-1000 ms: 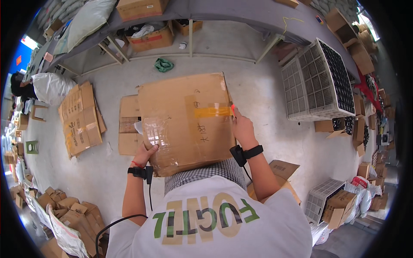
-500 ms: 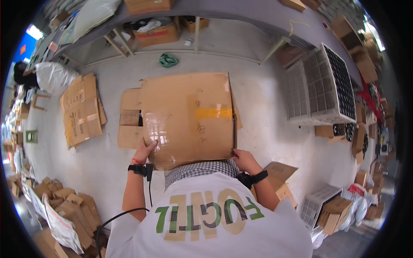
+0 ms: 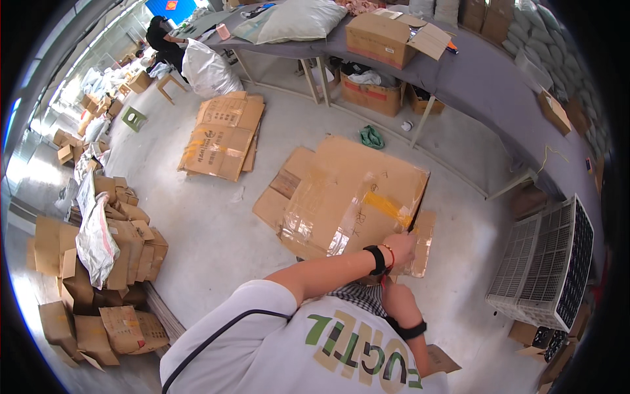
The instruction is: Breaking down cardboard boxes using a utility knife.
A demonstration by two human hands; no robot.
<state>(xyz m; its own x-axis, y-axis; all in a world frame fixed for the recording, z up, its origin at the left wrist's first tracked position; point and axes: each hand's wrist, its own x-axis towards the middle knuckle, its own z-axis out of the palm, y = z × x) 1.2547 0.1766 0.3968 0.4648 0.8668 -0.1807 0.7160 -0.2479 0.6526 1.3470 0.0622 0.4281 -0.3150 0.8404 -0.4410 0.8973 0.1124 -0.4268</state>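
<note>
A large flattened brown cardboard box [image 3: 354,197] with shiny clear and yellow tape hangs in front of me above the concrete floor. My left hand [image 3: 400,248], with a black wristband and a red bracelet, reaches across my chest and grips the box's right near edge by a side flap. My right hand [image 3: 396,299], with a black watch on its wrist, is just below, close to my checked collar. It points up at the box's near corner. Its fingers are hidden.
A pile of flattened cartons [image 3: 223,134] lies on the floor to the left. Stacked boxes [image 3: 111,243] line the left side. A long grey table [image 3: 472,72] with an open carton [image 3: 387,36] runs behind. A white grille panel [image 3: 545,262] stands right. A green cloth [image 3: 372,138] lies near the table leg.
My left hand has gone from the box's left near edge across to its right edge. The box has turned and swung right. My view has swung to the left.
</note>
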